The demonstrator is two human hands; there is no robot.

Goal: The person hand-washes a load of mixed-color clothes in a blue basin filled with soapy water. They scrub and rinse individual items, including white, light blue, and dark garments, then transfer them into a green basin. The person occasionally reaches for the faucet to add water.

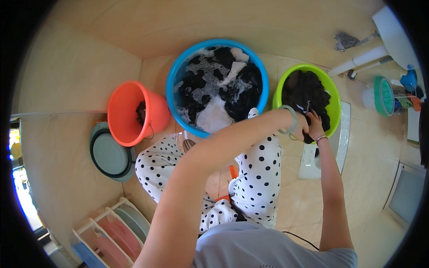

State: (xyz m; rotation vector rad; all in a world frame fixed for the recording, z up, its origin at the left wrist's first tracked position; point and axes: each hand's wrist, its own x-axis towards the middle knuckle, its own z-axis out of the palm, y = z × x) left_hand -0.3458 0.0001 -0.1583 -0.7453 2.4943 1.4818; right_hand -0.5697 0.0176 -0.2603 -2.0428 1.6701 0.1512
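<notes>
A lime-green basin (334,89) at the right holds a heap of dark wet-looking clothing (310,89). Both my hands are at its near edge, close together. My left hand (300,128), with a pale bangle at the wrist, reaches across my body and is closed on the dark garment; part of its fingers is hidden. My right hand (315,127), wearing a thin bracelet, has its fingers bent into the same cloth. A small light-coloured detail, perhaps a tag or drawstring, shows just above the fingers.
A large blue tub (171,76) of sudsy water with black and white clothes stands at centre. Left are an orange bucket (120,114) with something dark inside and a grey-green folding basin (109,154). A white floor fixture (308,163), a teal-lined bin (383,96) and a rack (111,232) are nearby.
</notes>
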